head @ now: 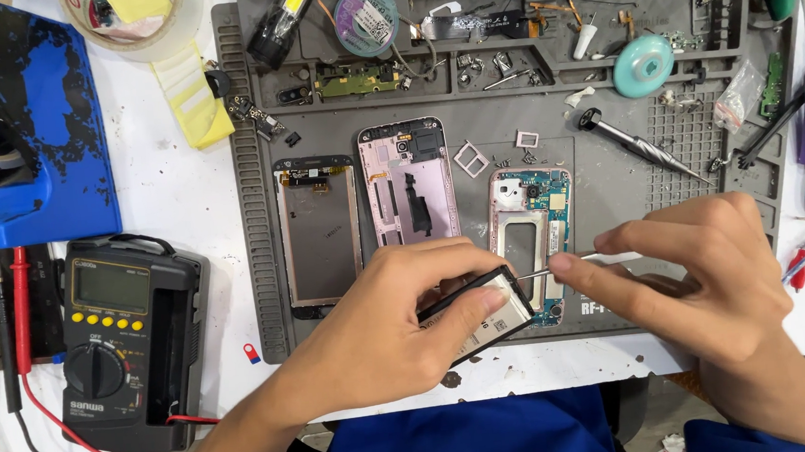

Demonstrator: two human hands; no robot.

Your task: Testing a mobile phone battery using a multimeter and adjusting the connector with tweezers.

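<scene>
Grey, tool-strewn repair mat on a white bench lies under both hands, with a black multimeter well to the left of them. Left hand grips a flat phone battery, tilted, its thumb on the top edge. Just right of it, the right hand pinches thin tweezers whose tip meets the battery's upper corner, above the opened phone frame.

Three opened phone parts lie on one grey mat, beside one black multimeter and two hands.

Matt grey rubbery mat — glossy battery
</scene>
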